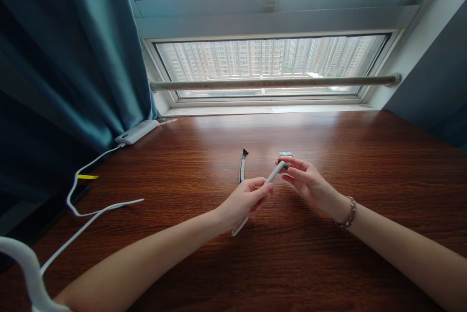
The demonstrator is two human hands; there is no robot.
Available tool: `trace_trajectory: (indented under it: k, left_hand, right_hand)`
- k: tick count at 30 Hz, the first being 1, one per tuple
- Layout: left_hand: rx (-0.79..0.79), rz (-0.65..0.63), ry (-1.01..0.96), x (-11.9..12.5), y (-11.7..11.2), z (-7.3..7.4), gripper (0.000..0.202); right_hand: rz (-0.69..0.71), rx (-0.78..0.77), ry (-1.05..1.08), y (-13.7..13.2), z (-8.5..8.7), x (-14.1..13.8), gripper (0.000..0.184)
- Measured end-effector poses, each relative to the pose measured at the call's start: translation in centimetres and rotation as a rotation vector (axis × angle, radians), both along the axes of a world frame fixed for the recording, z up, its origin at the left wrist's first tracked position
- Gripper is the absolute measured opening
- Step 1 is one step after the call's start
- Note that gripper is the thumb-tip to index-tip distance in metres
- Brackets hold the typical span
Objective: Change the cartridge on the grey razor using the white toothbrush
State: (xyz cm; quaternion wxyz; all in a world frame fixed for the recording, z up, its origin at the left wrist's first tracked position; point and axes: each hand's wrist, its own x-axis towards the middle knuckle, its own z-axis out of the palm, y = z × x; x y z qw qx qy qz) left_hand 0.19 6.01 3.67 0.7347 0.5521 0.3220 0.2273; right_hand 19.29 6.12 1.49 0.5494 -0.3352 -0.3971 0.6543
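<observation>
A white toothbrush (274,174) with dark bristles is held slantwise over the table, its head up to the right. My left hand (251,197) is closed round the handle, whose tail end sticks out below the palm. At the brush head, the fingers of my right hand (304,175) are bent in and touch the dark bristles. Beyond my left hand lies a slim tool with a grey handle (242,168) and a dark head; its lower end is hidden by the hand. A small flat packet (285,155) lies just behind my right fingertips.
The brown wooden table (204,137) reaches back to a window with a horizontal rail (270,83). At left are a white power strip (137,132), white cables (93,214), a yellow strip (87,176) and a blue curtain (91,49). A curved white stand (27,266) rises at lower left.
</observation>
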Motion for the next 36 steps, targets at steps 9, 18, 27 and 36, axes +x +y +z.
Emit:
trace_trajectory:
  k: [9, 18, 27, 36]
  left_hand:
    - [0.014, 0.005, -0.04, 0.14, -0.05, -0.32, 0.029]
    - [0.014, -0.014, -0.009, 0.01, 0.08, -0.54, 0.03]
    - [-0.01, -0.01, -0.066, -0.03, 0.12, -0.46, 0.027]
    - [-0.036, -0.049, -0.012, 0.04, 0.01, -0.53, 0.028]
  right_hand:
    - [-0.031, -0.008, 0.011, 0.26, -0.36, 0.09, 0.027]
    - [-0.065, -0.004, 0.054, 0.53, -0.32, 0.42, 0.021]
    - [-0.038, 0.007, 0.022, 0.17, -0.06, 0.15, 0.024]
    - [-0.032, 0.02, 0.013, 0.33, -0.09, 0.28, 0.022]
